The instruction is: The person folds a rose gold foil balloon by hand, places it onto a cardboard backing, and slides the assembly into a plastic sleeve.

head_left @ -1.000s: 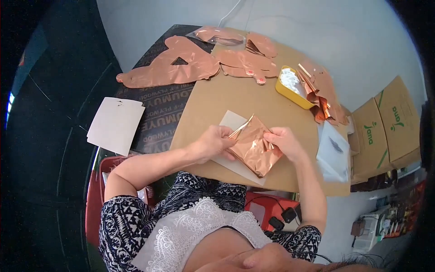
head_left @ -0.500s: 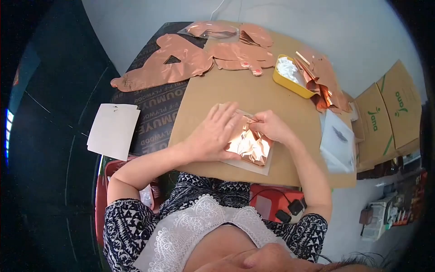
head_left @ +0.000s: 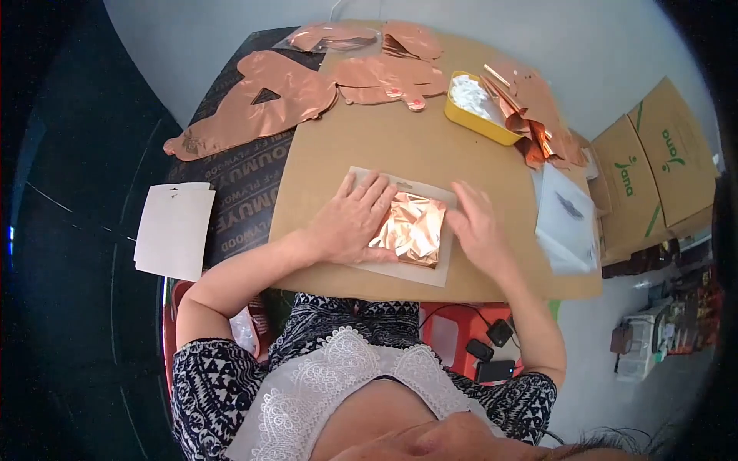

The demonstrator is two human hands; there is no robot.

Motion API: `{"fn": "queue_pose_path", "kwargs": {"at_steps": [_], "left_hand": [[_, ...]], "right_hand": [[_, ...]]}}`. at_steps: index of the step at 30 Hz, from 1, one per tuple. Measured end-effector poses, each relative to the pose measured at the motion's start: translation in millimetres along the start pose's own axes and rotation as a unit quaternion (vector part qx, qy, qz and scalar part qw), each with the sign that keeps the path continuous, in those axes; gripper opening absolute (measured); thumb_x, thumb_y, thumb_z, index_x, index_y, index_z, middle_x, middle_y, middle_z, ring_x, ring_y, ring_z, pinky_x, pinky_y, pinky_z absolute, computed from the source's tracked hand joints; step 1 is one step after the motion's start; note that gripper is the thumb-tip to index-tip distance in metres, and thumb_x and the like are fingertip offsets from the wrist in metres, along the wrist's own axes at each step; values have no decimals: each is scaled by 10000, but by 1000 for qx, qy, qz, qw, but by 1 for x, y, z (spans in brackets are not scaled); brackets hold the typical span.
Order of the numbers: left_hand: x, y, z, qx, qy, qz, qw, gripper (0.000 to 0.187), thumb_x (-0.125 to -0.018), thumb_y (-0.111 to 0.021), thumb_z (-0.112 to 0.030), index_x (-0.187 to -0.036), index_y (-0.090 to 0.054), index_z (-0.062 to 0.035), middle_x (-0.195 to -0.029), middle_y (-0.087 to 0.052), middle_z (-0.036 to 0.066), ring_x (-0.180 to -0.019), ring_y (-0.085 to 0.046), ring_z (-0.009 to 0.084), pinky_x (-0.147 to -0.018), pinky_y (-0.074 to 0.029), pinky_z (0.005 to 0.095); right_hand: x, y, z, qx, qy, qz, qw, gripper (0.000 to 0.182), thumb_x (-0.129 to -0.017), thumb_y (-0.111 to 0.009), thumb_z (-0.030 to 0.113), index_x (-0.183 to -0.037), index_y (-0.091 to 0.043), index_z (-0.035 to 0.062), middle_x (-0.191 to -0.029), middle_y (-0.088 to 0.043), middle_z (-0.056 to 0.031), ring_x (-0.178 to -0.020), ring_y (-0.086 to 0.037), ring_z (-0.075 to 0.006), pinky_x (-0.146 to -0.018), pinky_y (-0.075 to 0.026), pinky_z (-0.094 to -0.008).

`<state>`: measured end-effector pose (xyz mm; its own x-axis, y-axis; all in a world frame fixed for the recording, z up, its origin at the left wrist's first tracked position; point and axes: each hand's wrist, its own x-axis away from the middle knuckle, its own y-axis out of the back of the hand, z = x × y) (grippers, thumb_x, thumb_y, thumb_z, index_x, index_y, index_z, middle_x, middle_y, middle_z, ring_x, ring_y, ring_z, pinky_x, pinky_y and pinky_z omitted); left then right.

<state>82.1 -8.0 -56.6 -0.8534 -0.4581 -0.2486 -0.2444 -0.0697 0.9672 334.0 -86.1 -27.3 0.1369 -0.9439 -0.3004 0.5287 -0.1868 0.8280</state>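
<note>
A folded packet of shiny rose-gold foil [head_left: 415, 230] lies on a white card with a hanging slot [head_left: 430, 275] near the front of the cardboard-covered table. Flat over the card's left part rests my left hand [head_left: 350, 219], fingers stretched out and reaching the foil's left edge. At the card's right edge is my right hand [head_left: 478, 227], thumb and fingers apart, holding nothing. The foil's surface is crinkled, and its left side is partly covered by my left hand.
Flat rose-gold foil shapes [head_left: 269, 96] lie along the back. A yellow tub [head_left: 484, 127] with white contents stands at back right, beside loose foil. Clear plastic bags [head_left: 567, 219] lie right, white cards [head_left: 175, 230] left. Cardboard boxes [head_left: 669, 165] stand beyond the table's right edge.
My right hand has let go of the foil and moved off to its right side. My left hand has come down flat on the card. The view has shifted slightly.
</note>
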Motion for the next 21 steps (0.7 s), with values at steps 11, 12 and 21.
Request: {"fn": "queue_pose_path", "kwargs": {"at_steps": [11, 12, 21], "left_hand": [[8, -2, -2, -26, 4, -12, 1000, 1022, -783, -459, -724, -1350, -315, 114, -1389, -344, 299, -1338, -273, 435, -1082, -205, 581], [8, -2, -3, -27, 3, -11, 1000, 1019, -785, -454, -723, -1348, -318, 116, -1390, -340, 302, -1338, -272, 438, -1082, -205, 583], [7, -4, -6, -44, 3, -7, 999, 1024, -792, -408, -744, -1330, -361, 127, -1397, -333, 318, -1347, -264, 445, -1081, -200, 586]], "right_hand": [[37, -32, 20, 155, 94, 83, 980, 725, -861, -559, 404, -1327, -348, -109, -1409, -342, -280, -1333, -302, -404, -1090, -227, -501], [37, -32, 21, 152, 93, 84, 980, 726, -859, -559, 409, -1321, -354, -111, -1408, -339, -284, -1333, -301, -407, -1091, -225, -501], [6, -32, 54, 142, 147, 12, 979, 807, -836, -550, 504, -1319, -349, -109, -1386, -325, -318, -1331, -279, -438, -1098, -215, -510]]}}
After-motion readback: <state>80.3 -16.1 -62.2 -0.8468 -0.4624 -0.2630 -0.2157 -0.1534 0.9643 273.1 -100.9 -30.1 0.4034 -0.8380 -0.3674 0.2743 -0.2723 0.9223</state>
